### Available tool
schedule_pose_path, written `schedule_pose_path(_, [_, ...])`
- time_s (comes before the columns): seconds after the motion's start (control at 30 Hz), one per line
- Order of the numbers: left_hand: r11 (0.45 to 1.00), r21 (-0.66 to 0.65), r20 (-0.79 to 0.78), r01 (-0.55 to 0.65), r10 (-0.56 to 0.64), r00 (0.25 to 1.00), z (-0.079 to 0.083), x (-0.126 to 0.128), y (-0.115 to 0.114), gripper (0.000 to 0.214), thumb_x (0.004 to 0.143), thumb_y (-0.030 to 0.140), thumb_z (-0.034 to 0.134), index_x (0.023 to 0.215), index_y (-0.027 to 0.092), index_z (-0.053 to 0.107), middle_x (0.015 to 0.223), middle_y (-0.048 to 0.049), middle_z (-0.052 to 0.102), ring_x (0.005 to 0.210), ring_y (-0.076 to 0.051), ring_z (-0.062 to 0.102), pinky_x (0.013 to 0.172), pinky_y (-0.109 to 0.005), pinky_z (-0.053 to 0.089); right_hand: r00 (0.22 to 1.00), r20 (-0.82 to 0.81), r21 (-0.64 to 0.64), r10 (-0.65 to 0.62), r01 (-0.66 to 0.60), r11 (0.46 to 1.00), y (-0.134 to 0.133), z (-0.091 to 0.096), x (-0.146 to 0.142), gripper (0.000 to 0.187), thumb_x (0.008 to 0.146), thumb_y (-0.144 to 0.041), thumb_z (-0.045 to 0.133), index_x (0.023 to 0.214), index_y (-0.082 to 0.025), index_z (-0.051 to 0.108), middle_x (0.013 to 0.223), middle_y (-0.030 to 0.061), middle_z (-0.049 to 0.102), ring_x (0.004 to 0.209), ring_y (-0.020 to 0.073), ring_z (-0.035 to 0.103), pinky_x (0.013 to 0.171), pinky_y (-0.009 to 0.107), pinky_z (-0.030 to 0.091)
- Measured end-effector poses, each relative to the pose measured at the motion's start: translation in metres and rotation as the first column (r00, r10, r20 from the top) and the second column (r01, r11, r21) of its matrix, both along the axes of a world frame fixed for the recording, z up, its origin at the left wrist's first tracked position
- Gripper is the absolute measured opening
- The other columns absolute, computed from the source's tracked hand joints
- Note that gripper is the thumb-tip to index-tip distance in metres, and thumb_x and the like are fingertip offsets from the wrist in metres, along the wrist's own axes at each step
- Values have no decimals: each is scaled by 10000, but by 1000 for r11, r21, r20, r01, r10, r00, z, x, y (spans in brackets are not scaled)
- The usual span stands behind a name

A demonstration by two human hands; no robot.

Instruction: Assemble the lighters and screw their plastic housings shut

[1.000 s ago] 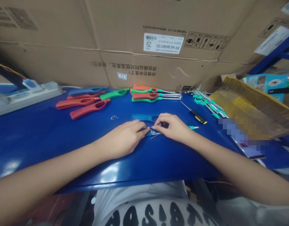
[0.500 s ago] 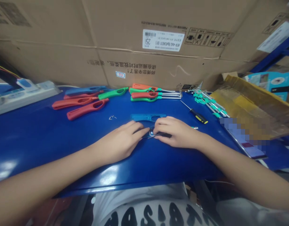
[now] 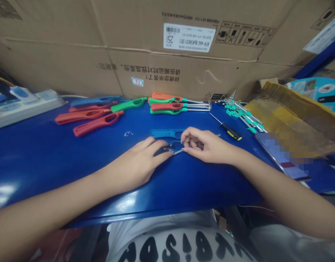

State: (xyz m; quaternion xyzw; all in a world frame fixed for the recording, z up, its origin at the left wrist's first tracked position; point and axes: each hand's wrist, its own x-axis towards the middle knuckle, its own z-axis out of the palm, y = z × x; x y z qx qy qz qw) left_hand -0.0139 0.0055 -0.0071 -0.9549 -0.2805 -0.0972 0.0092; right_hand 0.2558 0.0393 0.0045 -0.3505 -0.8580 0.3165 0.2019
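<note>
My left hand [image 3: 141,160] lies on the blue table [image 3: 74,160], its fingertips pressing down on a small dark part with a thin wire [image 3: 172,149]. My right hand [image 3: 204,145] has curled fingers and pinches the other end of that same wire piece. Just behind both hands lies a blue plastic lighter shell half [image 3: 166,133], flat on the table. Most of the small part is hidden under my fingers.
Red, green and blue lighter shells [image 3: 98,114] lie at the back left, assembled lighters [image 3: 170,105] at the back middle, a black-yellow screwdriver [image 3: 228,129] and green-tipped metal tubes [image 3: 243,116] to the right. Cardboard boxes [image 3: 167,47] wall the back. A small metal clip [image 3: 127,134] lies loose.
My right hand has lifted its fingers from flat on the part into a curled pinch and shifted slightly back. The left hand has stayed in place.
</note>
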Motion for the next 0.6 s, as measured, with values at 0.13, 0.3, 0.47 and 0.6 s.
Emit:
schedule_pose_path(0.13, [999, 46, -61, 0, 2, 998, -1, 0, -3, 578, 882, 37, 518, 1439, 193, 522, 1393, -166, 528, 1155, -323, 516, 967, -494, 532, 996, 68, 133, 61, -70, 989, 2, -4, -1, 73, 919, -174, 613, 985, -195, 635, 787, -22, 597, 611, 89, 472, 606, 223, 393])
schedule_pose_path(0.3, [999, 51, -29, -6, 8, 1000, -2, 1, -4, 546, 882, 38, 501, 1403, 195, 544, 1392, -159, 538, 1165, -319, 528, 966, -491, 531, 988, 123, 199, 95, -118, 973, 1, -4, -2, 95, 928, -149, 600, 969, -190, 677, 913, 25, 661, 662, 109, 505, 666, 253, 418])
schedule_pose_path(0.47, [998, 63, -59, -10, 14, 998, -1, 2, -5, 547, 876, 42, 505, 1401, 194, 547, 1398, -156, 532, 1170, -320, 524, 962, -485, 540, 988, 125, 200, 95, -118, 973, 0, -3, -3, 85, 938, -162, 599, 944, -186, 681, 896, 28, 666, 673, 117, 525, 665, 258, 425])
schedule_pose_path(0.6, [996, 87, -89, 2, 6, 996, 0, 1, -5, 557, 871, 38, 512, 1411, 170, 551, 1406, -168, 524, 1159, -328, 522, 971, -488, 535, 992, 106, 227, 63, -86, 970, 1, -6, -4, 96, 952, -183, 588, 912, -183, 675, 915, 42, 641, 729, 133, 561, 690, 261, 438])
